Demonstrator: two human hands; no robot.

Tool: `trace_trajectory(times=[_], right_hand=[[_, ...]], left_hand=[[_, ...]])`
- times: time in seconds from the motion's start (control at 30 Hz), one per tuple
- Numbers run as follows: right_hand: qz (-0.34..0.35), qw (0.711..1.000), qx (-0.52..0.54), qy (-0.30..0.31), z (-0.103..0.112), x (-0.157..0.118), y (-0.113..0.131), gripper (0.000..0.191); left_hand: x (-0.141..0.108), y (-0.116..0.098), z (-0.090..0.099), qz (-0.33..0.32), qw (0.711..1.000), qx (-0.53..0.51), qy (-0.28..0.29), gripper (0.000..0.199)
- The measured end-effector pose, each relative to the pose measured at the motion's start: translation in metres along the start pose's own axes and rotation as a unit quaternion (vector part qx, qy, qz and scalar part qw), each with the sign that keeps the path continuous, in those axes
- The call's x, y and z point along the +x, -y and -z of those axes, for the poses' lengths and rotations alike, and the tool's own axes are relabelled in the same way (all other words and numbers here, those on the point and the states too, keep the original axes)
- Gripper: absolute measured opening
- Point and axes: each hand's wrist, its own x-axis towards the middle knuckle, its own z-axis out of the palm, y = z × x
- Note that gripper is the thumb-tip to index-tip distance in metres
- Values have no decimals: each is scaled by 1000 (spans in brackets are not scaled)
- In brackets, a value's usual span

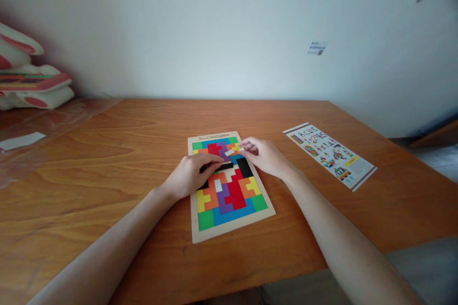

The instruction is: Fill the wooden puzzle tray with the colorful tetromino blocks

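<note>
A wooden tray puzzle [232, 230] with a pale frame lies in front of me, filled with colourful block pieces in red, blue, green, yellow, orange, purple, black and white. My left hand [193, 171] is over its left side, thumb and fingers closed on a long black puzzle piece [226, 166] that looks slightly raised. From the right, my right hand [264, 156] pinches a small white puzzle piece [229, 153] above the upper part of the tray. Its fingertips partly cover the piece, so its full shape is hidden. Another black piece [244, 167] lies in the tray beside the right wrist.
A printed pattern sheet [331, 155] lies on the wooden table [150, 128] to the right. At the far left stand a white and red toy-like object [39, 88], clear plastic film [82, 109] and a white paper strip [22, 141]. A wall [200, 33] rises behind the table.
</note>
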Motion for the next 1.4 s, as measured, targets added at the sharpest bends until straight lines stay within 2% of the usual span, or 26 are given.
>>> trace_trajectory(times=[0.1,0.17,0.27,0.37,0.43,0.5,0.57,0.67,0.73,0.8,0.93,1.0,1.1,1.27,1.4], right_hand=[[-13,1000,14,-12,1,0,2,11],[-16,999,38,1,0,-1,3,10],[-17,998,46,36,-3,-1,4,12],[6,1000,-12,27,-7,-1,3,12],[27,998,-56,2,-9,-2,5,12],[43,997,-65,5,-11,-4,10,11],[60,996,-46,46,-14,-7,17,14],[76,992,-17,102,-20,-14,27,28],[60,992,-9,111,-24,-17,32,33],[30,993,-4,118,-26,-17,35,30],[-19,989,9,143,-28,-17,38,25],[-31,989,17,142,-28,-17,38,26],[-41,988,43,141,-30,-18,39,28],[-34,985,87,146,-26,-17,41,26],[-31,972,143,184,-13,-14,43,29]], left_hand=[[0,1,-2,20,1000,-1,-17,26],[1,2,-4,52,998,-24,-38,27],[4,6,-5,116,983,-92,-107,33],[8,12,-6,175,954,-177,-166,45],[10,16,-5,206,936,-223,-178,53],[10,18,-5,220,932,-228,-177,55],[9,18,-5,218,942,-194,-168,50],[7,11,-5,189,962,-122,-155,39],[6,4,-4,154,973,-82,-153,32],[5,-2,-4,123,979,-63,-149,28],[4,-7,-7,92,987,-84,-106,23],[3,-6,-9,89,988,-96,-79,22],[3,-3,-12,95,987,-107,-68,23],[5,-3,-11,128,979,-137,-87,26],[6,0,-11,140,972,-144,-124,26]])
